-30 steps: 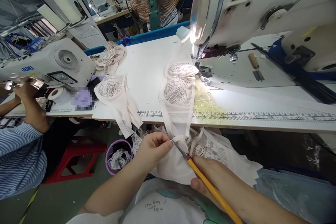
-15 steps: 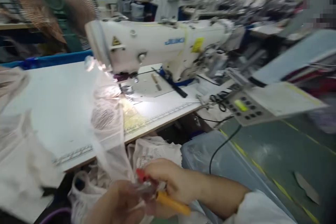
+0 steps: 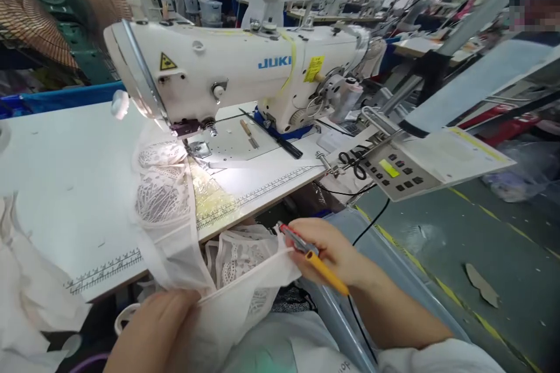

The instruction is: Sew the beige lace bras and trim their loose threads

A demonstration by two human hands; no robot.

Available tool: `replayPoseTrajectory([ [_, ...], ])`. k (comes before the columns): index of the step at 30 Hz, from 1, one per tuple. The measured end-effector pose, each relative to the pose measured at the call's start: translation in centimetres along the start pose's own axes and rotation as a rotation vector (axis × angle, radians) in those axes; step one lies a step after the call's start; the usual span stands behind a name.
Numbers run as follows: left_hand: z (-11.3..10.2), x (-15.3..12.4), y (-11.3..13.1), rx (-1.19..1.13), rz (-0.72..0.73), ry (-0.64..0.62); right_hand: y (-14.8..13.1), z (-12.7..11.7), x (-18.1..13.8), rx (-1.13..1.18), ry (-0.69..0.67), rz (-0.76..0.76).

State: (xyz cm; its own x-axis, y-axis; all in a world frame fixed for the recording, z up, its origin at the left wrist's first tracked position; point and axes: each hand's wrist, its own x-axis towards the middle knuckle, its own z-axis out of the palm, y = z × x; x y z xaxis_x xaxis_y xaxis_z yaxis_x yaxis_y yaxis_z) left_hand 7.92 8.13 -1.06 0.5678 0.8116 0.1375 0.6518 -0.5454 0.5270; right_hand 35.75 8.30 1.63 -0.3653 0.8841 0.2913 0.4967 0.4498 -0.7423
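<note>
Our left hand (image 3: 151, 329) clamps the near end of the lace garment (image 3: 164, 204), which trails from the sewing machine (image 3: 245, 73) over the table (image 3: 65, 175) edge. Our right hand (image 3: 336, 253), apart, grips the yellow-handled snips (image 3: 326, 273) and pinches the garment's taut band. Stitching looks finished and trimming seems underway. Other lace pieces (image 3: 238, 256) wait below.

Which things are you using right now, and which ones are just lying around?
In use:
- lace garment, stretched between left hand and right hand
- yellow-handled cutter, in the right hand

Lying about:
- black scissors
- wooden-handled tool
- control panel
- fan
</note>
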Motion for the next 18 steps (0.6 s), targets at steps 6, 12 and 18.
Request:
replayPoseTrajectory([
  [6,-1.5,0.1,2.4,0.201,0.051,-0.059,1.3,-0.1,-0.3,-0.26,0.027,0.111],
  [12,-1.5,1.2,2.9,0.129,-0.029,-0.314,3.3,3.3,-2.2,0.012,-0.061,0.121],
  [18,-1.3,1.6,2.6,-0.011,0.012,-0.417,0.6,7.4,0.2,0.228,-0.424,0.097],
])
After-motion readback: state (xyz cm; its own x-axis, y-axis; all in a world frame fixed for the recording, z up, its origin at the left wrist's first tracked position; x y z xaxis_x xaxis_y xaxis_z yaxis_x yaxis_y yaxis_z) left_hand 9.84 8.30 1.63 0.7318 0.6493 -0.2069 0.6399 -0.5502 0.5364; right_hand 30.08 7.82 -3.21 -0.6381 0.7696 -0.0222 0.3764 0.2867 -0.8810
